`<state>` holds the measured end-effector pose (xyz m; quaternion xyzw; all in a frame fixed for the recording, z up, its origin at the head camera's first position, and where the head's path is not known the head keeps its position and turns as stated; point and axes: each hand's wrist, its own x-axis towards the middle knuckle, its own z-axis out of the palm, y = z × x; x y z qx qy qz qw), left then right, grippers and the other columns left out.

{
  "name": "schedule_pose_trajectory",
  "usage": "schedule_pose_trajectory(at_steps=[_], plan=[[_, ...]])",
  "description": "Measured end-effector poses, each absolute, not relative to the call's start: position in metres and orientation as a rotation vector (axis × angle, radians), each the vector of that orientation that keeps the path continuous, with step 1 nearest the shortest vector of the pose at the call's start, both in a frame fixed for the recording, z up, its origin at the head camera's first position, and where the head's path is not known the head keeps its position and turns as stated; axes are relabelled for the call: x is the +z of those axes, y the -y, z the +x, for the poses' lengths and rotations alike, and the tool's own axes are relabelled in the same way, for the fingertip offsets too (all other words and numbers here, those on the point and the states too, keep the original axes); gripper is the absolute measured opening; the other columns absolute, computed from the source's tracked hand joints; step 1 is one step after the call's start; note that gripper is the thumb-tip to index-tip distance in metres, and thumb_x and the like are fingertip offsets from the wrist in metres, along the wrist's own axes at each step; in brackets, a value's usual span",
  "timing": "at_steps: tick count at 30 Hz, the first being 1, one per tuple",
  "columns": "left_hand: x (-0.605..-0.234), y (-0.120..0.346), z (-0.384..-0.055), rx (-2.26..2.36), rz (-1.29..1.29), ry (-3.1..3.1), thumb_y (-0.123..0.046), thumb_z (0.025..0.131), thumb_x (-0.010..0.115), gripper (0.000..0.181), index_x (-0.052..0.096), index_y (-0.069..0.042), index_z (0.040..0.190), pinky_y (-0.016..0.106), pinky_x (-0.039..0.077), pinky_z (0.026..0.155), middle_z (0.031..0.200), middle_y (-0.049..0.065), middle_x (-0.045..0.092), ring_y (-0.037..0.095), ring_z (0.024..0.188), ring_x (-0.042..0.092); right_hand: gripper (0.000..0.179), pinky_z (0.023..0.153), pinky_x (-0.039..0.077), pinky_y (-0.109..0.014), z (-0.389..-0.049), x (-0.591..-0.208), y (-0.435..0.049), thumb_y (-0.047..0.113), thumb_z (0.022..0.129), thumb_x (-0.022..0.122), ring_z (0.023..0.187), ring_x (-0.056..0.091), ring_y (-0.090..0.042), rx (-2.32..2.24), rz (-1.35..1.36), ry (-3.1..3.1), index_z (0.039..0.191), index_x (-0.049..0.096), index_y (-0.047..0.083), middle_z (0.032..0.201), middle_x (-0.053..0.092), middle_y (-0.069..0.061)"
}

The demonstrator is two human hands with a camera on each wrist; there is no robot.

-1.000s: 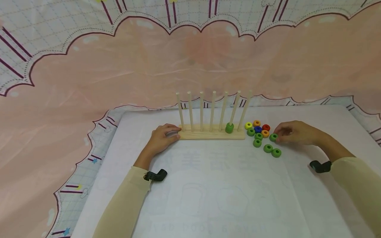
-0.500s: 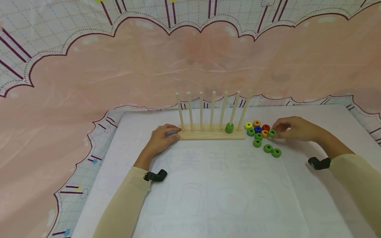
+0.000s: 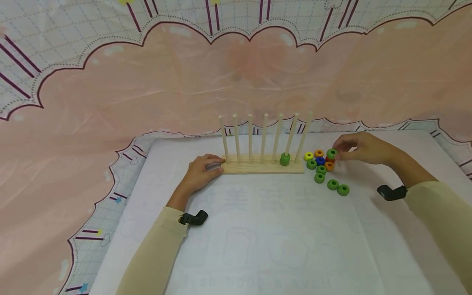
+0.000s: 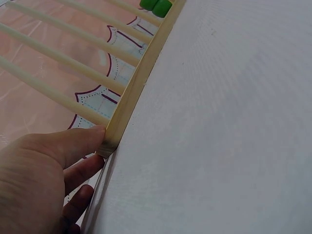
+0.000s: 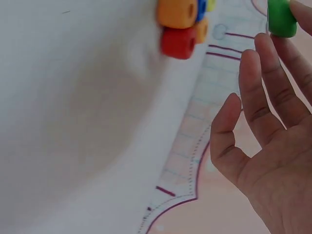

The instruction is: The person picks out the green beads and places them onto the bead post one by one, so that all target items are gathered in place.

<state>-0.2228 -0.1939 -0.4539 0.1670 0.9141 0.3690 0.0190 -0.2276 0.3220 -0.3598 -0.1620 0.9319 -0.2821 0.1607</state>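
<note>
At the left end of a pale wooden peg rack, the left hand grips the base between thumb and fingers. Right of the rack, the right hand pinches a round green bead, its remaining fingers loosely extended; the bead seems lifted off the white-covered desk. On the rack's second peg from the right sit two stacked green beads; the other six wooden pegs are bare. Beside the rack's right end lie ten loose beads: a yellow bead, a blue bead, a red bead partly hidden by the held one, two orange beads and five green beads. The work looks barely begun: two beads threaded, one in hand, ten loose.
</note>
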Motion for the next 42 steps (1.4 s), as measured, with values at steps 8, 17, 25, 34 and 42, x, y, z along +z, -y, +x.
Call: schedule_pose_trajectory(at_steps=[8,17,25,34,42], plan=[[-0.453,0.193,-0.222,1.161,0.516,-2.834,-0.030,0.094,0.075,0.035,0.073,-0.020,0.128,0.061,0.026,0.116,0.136,0.004,0.066,0.033,0.131,0.054,0.033,0.101,0.051,-0.057,-0.233,-0.339,-0.308,0.030,0.093,0.077,0.111,0.061,-0.024,-0.847,-0.482,-2.683,0.121,0.070,0.013,0.116,0.070,-0.004],[-0.454,0.193,-0.223,1.146,0.507,-2.834,-0.032,0.095,0.073,0.036,0.073,-0.020,0.129,0.061,0.025,0.116,0.137,0.004,0.065,0.033,0.132,0.052,0.033,0.103,0.049,-0.060,-0.237,-0.316,-0.298,0.027,0.094,0.076,0.116,0.061,-0.028,-0.861,-0.509,-2.729,0.122,0.068,0.012,0.121,0.068,-0.008],[-0.454,0.194,-0.223,1.142,0.499,-2.833,-0.032,0.095,0.073,0.036,0.073,-0.021,0.129,0.061,0.025,0.116,0.137,0.003,0.065,0.033,0.132,0.052,0.033,0.101,0.051,-0.061,-0.242,-0.294,-0.294,0.028,0.096,0.073,0.116,0.061,-0.030,-0.890,-0.530,-2.791,0.125,0.067,0.013,0.122,0.068,-0.007],[-0.454,0.195,-0.223,1.151,0.506,-2.832,-0.032,0.094,0.074,0.036,0.073,-0.021,0.129,0.062,0.024,0.116,0.137,0.003,0.066,0.034,0.133,0.052,0.028,0.093,0.050,-0.046,-0.242,-0.265,-0.277,0.032,0.095,0.074,0.109,0.057,-0.021,-0.979,-0.555,-2.913,0.118,0.071,0.017,0.108,0.069,0.000],[-0.455,0.196,-0.223,1.161,0.507,-2.825,-0.032,0.094,0.074,0.036,0.073,-0.022,0.128,0.061,0.024,0.115,0.136,0.003,0.066,0.034,0.133,0.051,0.022,0.083,0.045,-0.024,-0.245,-0.250,-0.257,0.025,0.095,0.074,0.100,0.057,-0.016,-1.119,-0.696,-2.926,0.115,0.072,0.015,0.106,0.068,0.005]])
